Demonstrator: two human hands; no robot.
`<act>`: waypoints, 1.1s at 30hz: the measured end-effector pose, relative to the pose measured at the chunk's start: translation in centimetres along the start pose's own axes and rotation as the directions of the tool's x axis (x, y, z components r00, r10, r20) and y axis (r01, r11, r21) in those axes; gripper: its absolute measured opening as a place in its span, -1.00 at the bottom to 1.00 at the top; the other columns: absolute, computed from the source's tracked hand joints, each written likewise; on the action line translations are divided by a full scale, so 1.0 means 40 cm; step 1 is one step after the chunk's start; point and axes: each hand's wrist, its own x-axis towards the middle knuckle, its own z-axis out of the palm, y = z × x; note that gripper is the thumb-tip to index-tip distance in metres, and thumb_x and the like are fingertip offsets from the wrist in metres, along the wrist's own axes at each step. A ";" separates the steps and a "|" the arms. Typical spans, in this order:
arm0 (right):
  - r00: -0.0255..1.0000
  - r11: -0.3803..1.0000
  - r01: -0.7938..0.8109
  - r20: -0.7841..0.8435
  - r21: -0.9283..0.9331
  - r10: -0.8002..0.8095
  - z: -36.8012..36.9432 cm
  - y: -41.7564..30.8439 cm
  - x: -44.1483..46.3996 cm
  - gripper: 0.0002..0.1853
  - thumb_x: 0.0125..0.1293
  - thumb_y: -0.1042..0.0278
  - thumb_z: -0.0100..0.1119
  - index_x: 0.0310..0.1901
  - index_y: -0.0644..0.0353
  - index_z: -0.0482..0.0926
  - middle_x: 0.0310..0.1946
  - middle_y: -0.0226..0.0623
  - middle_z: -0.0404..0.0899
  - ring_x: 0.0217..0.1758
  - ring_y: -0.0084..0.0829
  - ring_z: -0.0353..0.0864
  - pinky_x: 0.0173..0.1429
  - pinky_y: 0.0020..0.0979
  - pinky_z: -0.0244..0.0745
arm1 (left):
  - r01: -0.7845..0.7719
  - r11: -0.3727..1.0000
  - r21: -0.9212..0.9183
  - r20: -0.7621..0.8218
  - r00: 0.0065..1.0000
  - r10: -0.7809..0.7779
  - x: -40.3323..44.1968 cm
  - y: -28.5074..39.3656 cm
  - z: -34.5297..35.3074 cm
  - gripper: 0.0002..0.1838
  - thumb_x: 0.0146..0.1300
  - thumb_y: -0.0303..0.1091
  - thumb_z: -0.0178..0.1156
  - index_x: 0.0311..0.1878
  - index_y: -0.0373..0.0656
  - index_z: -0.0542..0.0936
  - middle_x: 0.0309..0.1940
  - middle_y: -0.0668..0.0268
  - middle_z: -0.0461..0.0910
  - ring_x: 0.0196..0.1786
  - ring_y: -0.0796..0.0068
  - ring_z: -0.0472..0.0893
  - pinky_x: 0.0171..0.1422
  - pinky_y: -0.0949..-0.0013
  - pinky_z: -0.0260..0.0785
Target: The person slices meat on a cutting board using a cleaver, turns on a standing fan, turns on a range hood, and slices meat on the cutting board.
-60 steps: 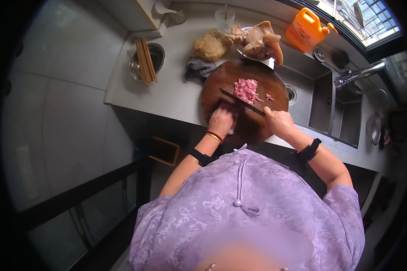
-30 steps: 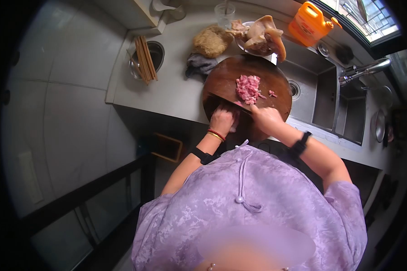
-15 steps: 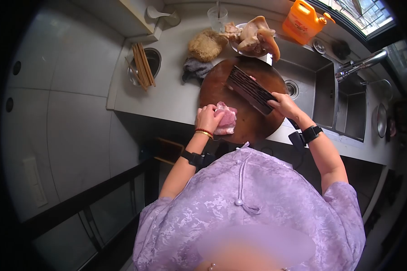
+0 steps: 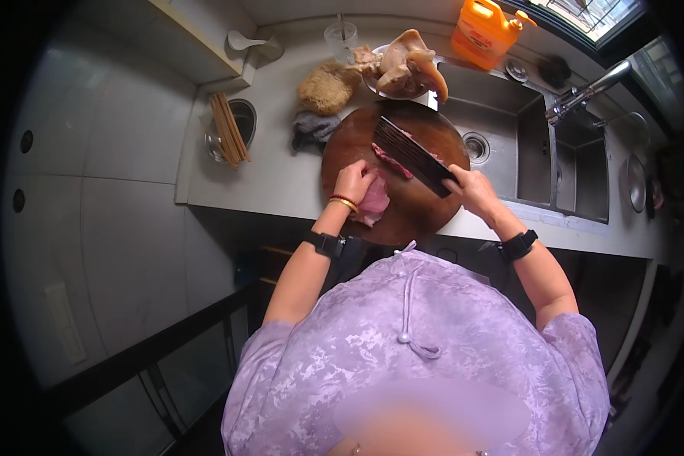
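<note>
On the round wooden cutting board (image 4: 425, 216) lies a piece of raw pink meat (image 4: 374, 202). My left hand (image 4: 354, 182) has its fingers closed on the meat's left edge. In my right hand (image 4: 471, 188) is the handle of a dark, wide-bladed cleaver (image 4: 412, 156), its blade slanting up and left over the board. A thin strip of red meat (image 4: 391, 161) lies along the blade's near side, apart from the larger piece. Bits of meat also show just beyond the blade, partly hidden by it.
Behind the board stands a bowl (image 4: 425, 97) heaped with pale meat pieces. A tan sponge-like bundle (image 4: 327, 87) and a grey cloth (image 4: 314, 129) lie to its left. Chopsticks (image 4: 229, 131) rest across bowls at left. The steel sink (image 4: 501, 114) is at right, an orange jug (image 4: 485, 34) behind.
The larger meat piece has been turned and pulled slightly toward me under my left hand. A red strip now shows on the near side of the cleaver. The whole view has shifted a little.
</note>
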 end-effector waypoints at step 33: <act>0.996 0.901 0.072 0.075 -0.427 -0.044 0.122 -0.090 0.014 -0.89 0.15 0.45 -0.12 -0.27 0.20 0.31 -0.50 -0.03 0.57 -0.41 -0.07 0.61 -0.42 -0.11 0.46 | -0.414 0.818 0.400 -0.127 0.859 0.496 -0.050 -0.013 0.080 -0.72 -0.01 -0.31 0.15 -0.18 -0.15 0.54 -0.14 0.14 0.46 -0.02 0.15 0.43 0.04 0.21 0.36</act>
